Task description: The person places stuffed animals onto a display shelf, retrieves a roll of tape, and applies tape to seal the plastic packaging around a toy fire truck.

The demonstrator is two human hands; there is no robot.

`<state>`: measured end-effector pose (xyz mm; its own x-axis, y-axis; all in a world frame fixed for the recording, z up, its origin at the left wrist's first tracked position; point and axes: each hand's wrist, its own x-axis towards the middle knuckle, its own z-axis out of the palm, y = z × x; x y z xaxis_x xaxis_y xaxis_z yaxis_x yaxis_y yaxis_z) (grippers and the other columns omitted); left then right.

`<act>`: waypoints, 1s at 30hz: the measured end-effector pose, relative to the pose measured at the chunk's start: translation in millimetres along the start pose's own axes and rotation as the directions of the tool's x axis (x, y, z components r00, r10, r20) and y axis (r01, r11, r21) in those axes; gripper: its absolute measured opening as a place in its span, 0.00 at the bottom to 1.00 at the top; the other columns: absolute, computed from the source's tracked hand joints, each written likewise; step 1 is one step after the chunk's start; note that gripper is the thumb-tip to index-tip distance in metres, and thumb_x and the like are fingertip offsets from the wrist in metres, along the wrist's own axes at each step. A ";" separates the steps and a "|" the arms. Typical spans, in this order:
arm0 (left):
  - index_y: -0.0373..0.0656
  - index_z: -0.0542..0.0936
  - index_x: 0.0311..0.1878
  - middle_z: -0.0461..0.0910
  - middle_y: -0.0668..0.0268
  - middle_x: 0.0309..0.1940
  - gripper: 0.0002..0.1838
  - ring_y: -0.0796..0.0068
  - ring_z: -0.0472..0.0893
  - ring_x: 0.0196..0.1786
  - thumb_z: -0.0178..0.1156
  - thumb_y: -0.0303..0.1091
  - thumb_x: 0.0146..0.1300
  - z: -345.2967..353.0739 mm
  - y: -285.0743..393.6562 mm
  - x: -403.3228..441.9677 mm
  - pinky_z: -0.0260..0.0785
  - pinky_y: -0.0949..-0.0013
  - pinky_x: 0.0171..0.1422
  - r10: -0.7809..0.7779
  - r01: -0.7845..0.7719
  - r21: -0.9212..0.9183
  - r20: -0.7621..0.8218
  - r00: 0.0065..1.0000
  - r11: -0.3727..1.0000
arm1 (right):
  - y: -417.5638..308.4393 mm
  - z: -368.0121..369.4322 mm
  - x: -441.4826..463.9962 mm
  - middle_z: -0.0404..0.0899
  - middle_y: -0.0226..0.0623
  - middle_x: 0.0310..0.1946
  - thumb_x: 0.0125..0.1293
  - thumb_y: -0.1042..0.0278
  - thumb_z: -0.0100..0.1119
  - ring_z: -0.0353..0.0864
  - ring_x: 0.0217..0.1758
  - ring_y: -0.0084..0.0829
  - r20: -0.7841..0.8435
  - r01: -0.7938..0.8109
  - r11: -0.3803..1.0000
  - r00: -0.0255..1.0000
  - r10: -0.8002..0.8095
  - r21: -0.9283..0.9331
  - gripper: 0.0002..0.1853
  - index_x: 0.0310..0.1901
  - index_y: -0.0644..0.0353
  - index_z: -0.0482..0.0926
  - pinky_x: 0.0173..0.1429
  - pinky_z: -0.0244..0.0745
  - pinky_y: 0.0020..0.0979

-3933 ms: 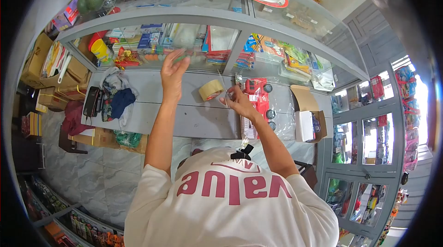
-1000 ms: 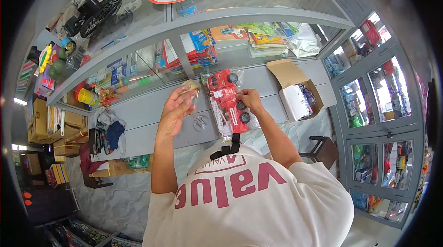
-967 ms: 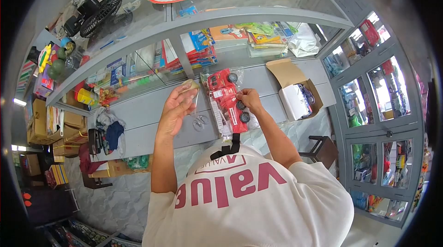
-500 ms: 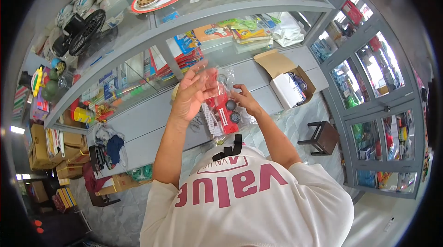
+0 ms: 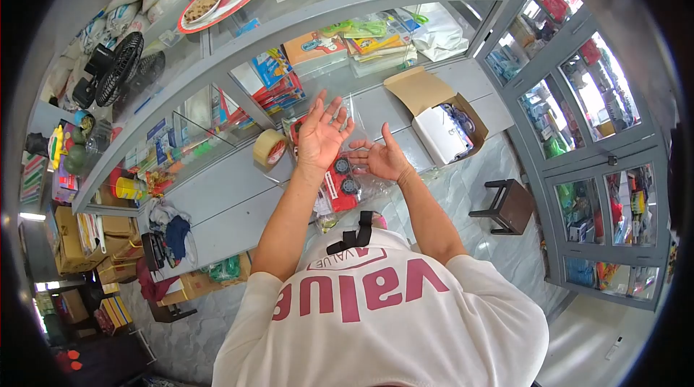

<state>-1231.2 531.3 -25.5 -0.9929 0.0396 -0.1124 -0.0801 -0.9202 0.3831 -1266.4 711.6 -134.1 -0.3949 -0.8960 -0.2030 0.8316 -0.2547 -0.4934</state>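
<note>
A red toy truck with black wheels lies on the grey bench in clear plastic wrapping. Over its far end I hold my left hand, palm up with the fingers spread and nothing in it; it hides part of the toy. My right hand is open too, beside the wheels, thumb raised and fingers pointing toward the left hand. Whether its fingertips touch the wrapping I cannot tell. Left of the toy stands a roll of tape.
An open cardboard box with a white item inside sits right on the bench. Behind runs a glass display counter with a plate of bowls on top. A dark stool stands on the floor, near glass-door cabinets.
Both hands have turned palm up and opened; the right fingers were curled at the plastic before. The toy truck now sits differently under them, and the tape roll has come into clearer view.
</note>
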 end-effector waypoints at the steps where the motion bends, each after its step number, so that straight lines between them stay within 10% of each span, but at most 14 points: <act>1: 0.55 0.67 0.58 0.71 0.67 0.50 0.22 0.72 0.72 0.48 0.59 0.41 0.61 -3.6 -3.1 2.6 0.64 0.55 0.57 0.023 -0.022 0.035 -0.027 0.999 0.999 | -1.3 -2.3 -0.9 0.66 0.49 0.59 0.56 0.21 0.32 0.63 0.61 0.39 0.046 -0.001 0.999 0.999 -0.001 0.037 0.41 0.53 0.51 0.71 0.62 0.52 0.46; 8: 0.55 0.68 0.56 0.72 0.68 0.46 0.20 0.72 0.73 0.47 0.59 0.38 0.62 -20.0 -15.6 3.5 0.68 0.58 0.53 0.125 -0.096 0.178 -0.159 0.979 0.979 | 6.9 -21.8 8.9 0.69 0.47 0.58 0.65 0.46 0.49 0.65 0.61 0.40 -0.020 0.011 1.000 1.000 -0.011 -0.010 0.16 0.40 0.48 0.74 0.62 0.55 0.46; 17: 0.47 0.75 0.46 0.77 0.68 0.37 0.12 0.71 0.80 0.38 0.60 0.37 0.61 -24.9 -9.0 -16.2 0.75 0.70 0.40 0.495 -0.254 0.547 -0.353 0.794 0.798 | 9.8 -34.3 5.1 0.66 0.46 0.60 0.66 0.45 0.47 0.60 0.67 0.44 -0.035 0.051 0.982 0.998 -0.046 0.179 0.14 0.38 0.45 0.73 0.63 0.55 0.49; 30: 0.42 0.76 0.44 0.79 0.64 0.39 0.11 0.75 0.79 0.39 0.61 0.32 0.60 -47.0 -24.3 -35.4 0.76 0.71 0.41 0.596 -0.188 0.625 -0.544 0.591 0.757 | -6.8 -45.2 12.7 0.67 0.47 0.60 0.68 0.46 0.44 0.62 0.65 0.44 0.088 0.027 0.996 0.995 -0.034 0.083 0.13 0.39 0.44 0.70 0.63 0.56 0.48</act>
<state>-1189.9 533.9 -74.0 -0.5866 -0.7364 -0.3371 0.0704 -0.4609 0.8846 -1294.6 718.4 -171.5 -0.3869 -0.9155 -0.1104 0.8503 -0.3078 -0.4269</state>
